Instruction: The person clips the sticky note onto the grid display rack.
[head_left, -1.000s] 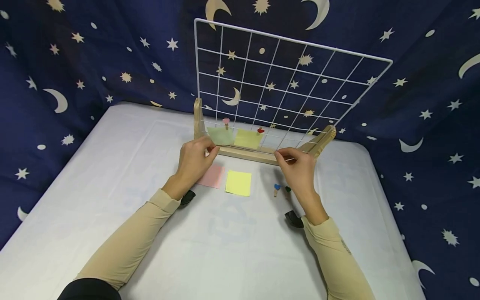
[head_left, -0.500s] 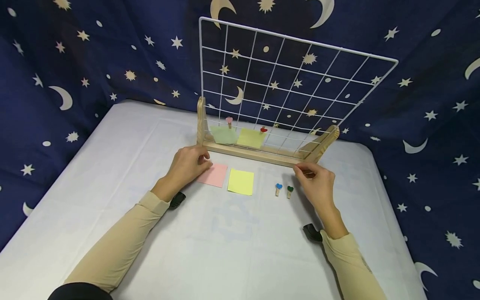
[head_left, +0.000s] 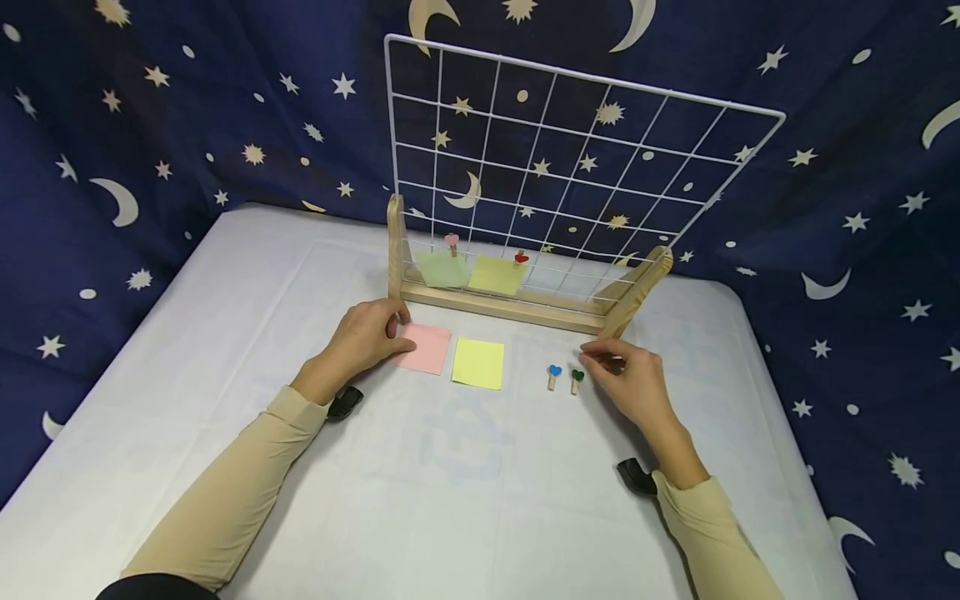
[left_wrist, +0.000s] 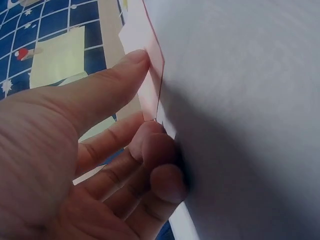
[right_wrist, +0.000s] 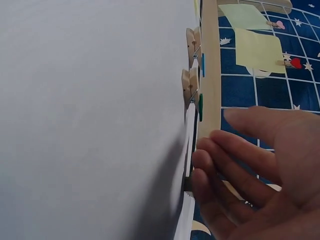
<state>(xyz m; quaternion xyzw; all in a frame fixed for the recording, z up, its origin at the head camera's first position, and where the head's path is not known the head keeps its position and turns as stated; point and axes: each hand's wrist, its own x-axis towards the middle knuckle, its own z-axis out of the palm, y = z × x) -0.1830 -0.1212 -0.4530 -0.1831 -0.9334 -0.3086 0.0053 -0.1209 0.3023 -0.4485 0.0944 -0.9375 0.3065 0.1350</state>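
Note:
My left hand [head_left: 365,337] is at the left side of the pink sticky note [head_left: 426,350]. In the left wrist view its thumb reaches over the pink paper, and the bent fingers lie by the note's edge with a gap to the thumb. A yellow sticky note [head_left: 478,363] lies to the right. My right hand [head_left: 628,375] hovers just right of the clothespin with a green heart [head_left: 577,381], thumb and fingers apart and nothing between them. Beside that peg lies another clothespin with a blue heart [head_left: 553,377]. The right wrist view shows both pegs apart from the fingers.
A white wire grid [head_left: 585,150] stands in a wooden base [head_left: 502,308] at the back. A pale green note [head_left: 442,270] hangs there under a pink-heart peg [head_left: 452,242], and a pale yellow note [head_left: 495,276] under a red-heart peg [head_left: 521,258]. A star-patterned curtain [head_left: 225,108] encloses the table.
Both hands have come down from the grid's base toward the table. The left moved to the pink note; the right moved outward and down to beside the green-heart peg.

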